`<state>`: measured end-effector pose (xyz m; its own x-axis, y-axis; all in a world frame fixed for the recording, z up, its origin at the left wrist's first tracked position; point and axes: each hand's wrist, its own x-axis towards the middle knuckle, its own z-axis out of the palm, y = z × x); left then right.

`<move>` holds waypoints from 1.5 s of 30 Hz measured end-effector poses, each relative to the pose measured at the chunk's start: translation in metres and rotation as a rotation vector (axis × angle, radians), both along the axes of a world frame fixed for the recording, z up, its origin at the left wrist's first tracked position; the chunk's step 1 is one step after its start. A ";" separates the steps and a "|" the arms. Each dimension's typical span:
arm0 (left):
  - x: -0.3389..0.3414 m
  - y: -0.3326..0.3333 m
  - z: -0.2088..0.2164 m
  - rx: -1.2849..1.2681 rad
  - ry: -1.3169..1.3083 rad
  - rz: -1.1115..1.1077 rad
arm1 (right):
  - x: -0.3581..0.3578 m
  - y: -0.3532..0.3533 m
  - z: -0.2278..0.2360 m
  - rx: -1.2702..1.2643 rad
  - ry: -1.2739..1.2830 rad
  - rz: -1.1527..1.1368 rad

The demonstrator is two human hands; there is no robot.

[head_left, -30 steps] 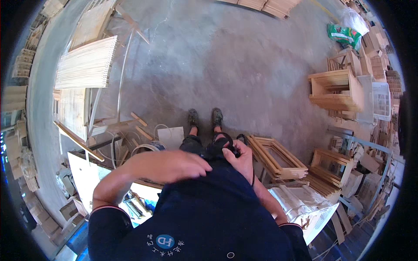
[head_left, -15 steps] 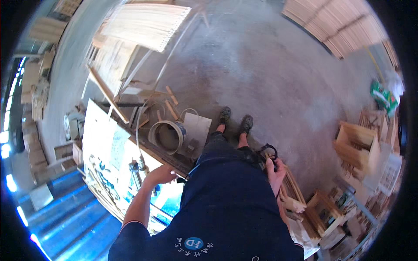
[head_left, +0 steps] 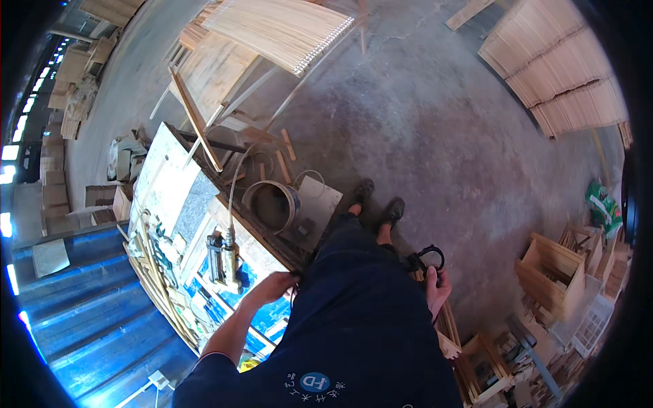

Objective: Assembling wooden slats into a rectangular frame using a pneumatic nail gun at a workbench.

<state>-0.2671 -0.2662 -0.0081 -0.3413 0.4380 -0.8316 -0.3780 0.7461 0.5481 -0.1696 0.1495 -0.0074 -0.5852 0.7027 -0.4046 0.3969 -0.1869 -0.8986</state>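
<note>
I stand on a concrete floor beside a cluttered workbench. My left hand hovers over the bench's near edge, fingers curled, just right of a pneumatic nail gun that stands on the bench with a hose running up from it. Whether the hand holds anything I cannot tell. My right hand hangs at my side, gripping a black tool with a looped handle. My dark shirt fills the lower middle of the view. My two feet point away from me.
A metal bucket and wood scraps lie on the floor by the bench. Stacks of thin wooden slats and panels stand at the far side. Wooden crates and frames pile up at the right.
The view has swung left toward the workbench. My left hand has moved from in front of my body to the bench edge near the nail gun. My right hand stays at my side with the black tool.
</note>
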 end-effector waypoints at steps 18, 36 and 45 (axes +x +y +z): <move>-0.032 -0.014 0.021 0.559 -0.596 0.798 | 0.015 0.009 -0.018 -0.003 -0.011 0.104; -0.038 0.022 0.030 0.655 -0.412 0.839 | 0.012 0.009 -0.017 -0.012 0.004 0.085; -0.035 0.023 0.014 0.676 -0.390 0.970 | 0.002 -0.001 -0.002 -0.015 0.078 0.020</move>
